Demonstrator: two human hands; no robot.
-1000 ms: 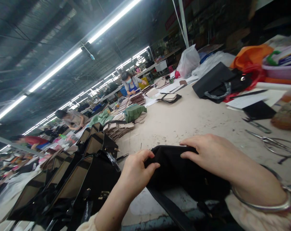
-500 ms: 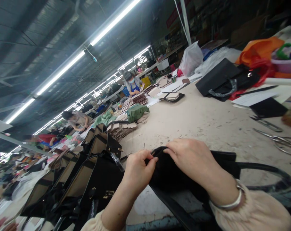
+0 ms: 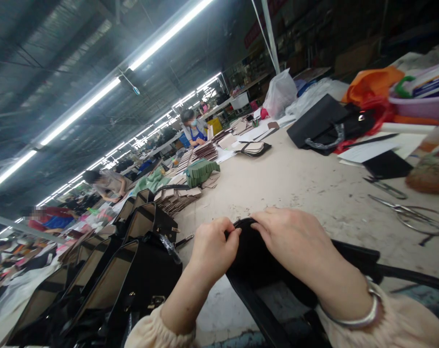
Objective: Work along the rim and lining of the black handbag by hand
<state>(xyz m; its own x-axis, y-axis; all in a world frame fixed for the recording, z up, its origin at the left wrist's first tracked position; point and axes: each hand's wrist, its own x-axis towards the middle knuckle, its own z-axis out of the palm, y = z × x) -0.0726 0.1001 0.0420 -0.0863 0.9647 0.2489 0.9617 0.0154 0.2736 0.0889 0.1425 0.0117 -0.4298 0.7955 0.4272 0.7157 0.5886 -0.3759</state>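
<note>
A black bag [image 3: 263,270] lies at the front edge of the worktable, its dark opening facing me. My left hand [image 3: 215,246] pinches the rim of the bag between thumb and fingers. Close beside it, my right hand [image 3: 295,241] grips the same curved rim, thumb inside and fingers over the outer side. A black strap hangs down below my hands, and a handle reaches out to the right past my wrist. The underside of the bag is partly hidden by my right forearm.
Several black bags [image 3: 147,275] stand open at the left. Scissors [image 3: 408,210], tweezers [image 3: 386,187] and a purple basin [image 3: 422,106] are at the right. Farther back are a dark bag [image 3: 321,121], a green stack [image 3: 202,172] and a person [image 3: 194,128] in a blue apron.
The view has shifted slightly, so the background sits farther left. Both hands keep their hold on the rim, and the bag's opening looks wider.
</note>
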